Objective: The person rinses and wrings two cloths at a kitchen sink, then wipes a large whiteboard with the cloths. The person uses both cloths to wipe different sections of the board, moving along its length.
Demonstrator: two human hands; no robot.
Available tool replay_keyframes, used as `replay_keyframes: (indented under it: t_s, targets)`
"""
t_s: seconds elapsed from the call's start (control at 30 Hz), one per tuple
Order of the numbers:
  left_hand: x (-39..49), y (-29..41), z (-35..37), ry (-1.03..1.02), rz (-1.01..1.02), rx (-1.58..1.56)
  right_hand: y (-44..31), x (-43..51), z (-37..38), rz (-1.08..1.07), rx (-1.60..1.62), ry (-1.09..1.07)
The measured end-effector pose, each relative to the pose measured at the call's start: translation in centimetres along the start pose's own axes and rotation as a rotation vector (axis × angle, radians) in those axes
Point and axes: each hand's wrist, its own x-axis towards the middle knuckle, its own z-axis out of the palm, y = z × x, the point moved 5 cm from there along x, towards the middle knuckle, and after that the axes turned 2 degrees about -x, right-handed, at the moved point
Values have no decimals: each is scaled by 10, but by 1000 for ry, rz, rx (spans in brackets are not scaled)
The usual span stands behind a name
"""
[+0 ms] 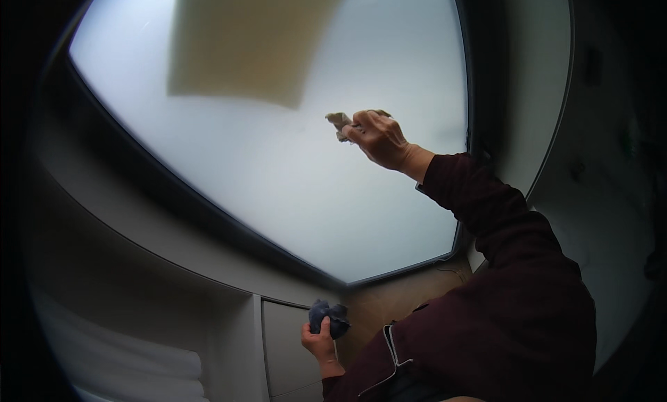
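My right hand [379, 137] is closed on a crumpled beige cloth [337, 124], which lies against or just over a large bright white panel [250, 157] with a dark frame. I cannot tell whether the panel is a window or a screen. A tan rectangular patch [245, 47] shows on its upper part. Low in the view, my left hand [322, 342] grips a bunched dark blue cloth [329, 319] beside a grey cabinet front, apart from the panel.
A grey ledge [198, 251] runs below the panel's lower left edge. Under it are a cabinet door [292, 344] and an open compartment with rolled or folded white material [156, 368]. A thin cable [452, 269] lies by the panel's lower right corner, near a brown wooden surface [380, 303].
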Motion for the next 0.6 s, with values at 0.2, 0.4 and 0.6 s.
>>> replay_keyframes:
  t_s: [0.2,0.4,0.6]
  targets:
    - [-31,-18,-7,90,-57,146,133,96,-134,353,-258,412]
    - [61,37,36,-143,80,61,110,45,-55,134,-504,45]
    - [241,-13,132,-261,-3,203,93,-46,158,-90,-145,-152]
